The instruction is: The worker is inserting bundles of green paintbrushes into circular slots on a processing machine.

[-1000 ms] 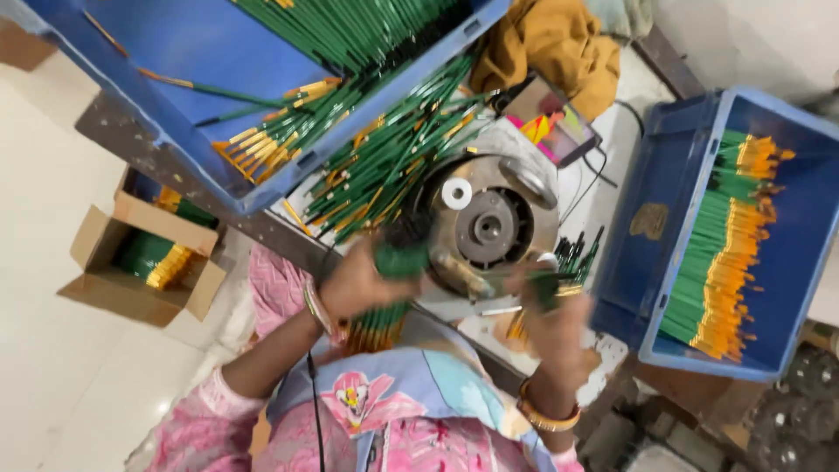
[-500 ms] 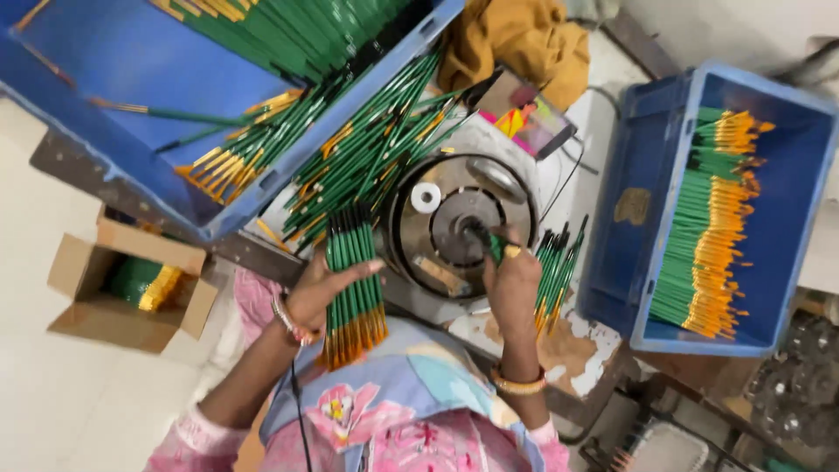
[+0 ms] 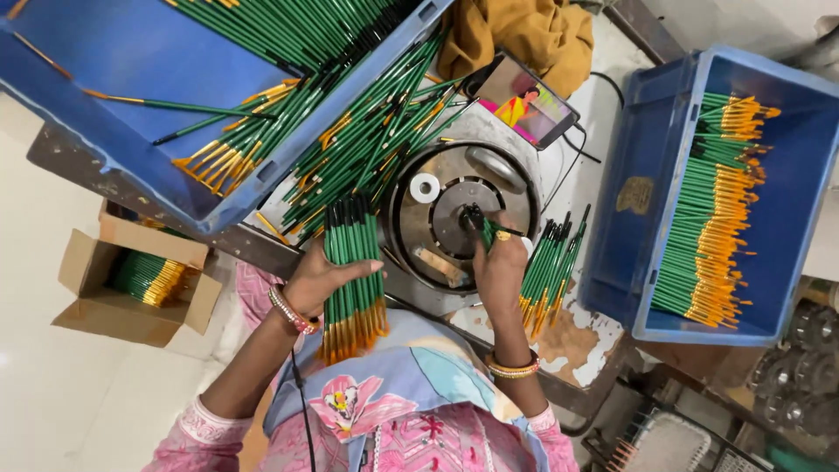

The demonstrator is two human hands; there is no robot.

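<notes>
We are clasping a bundle of green brushes (image 3: 351, 280) in our left hand (image 3: 316, 281), while our right hand (image 3: 500, 267) is pinching one brush (image 3: 482, 229) against the round metal machine (image 3: 461, 218).

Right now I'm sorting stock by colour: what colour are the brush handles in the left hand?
Dark green handles on the brushes, with golden ferrules; head view.

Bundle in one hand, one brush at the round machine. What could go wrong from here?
1. The right hand holds a brush at the machine hub; fingers sit close to it and could get caught if it spins.
2. The left hand clasps a thick bundle mid-length; brushes may slide out.
3. The loose pile spills from the tilted crate onto the machine's edge and might roll into the work area.
</notes>
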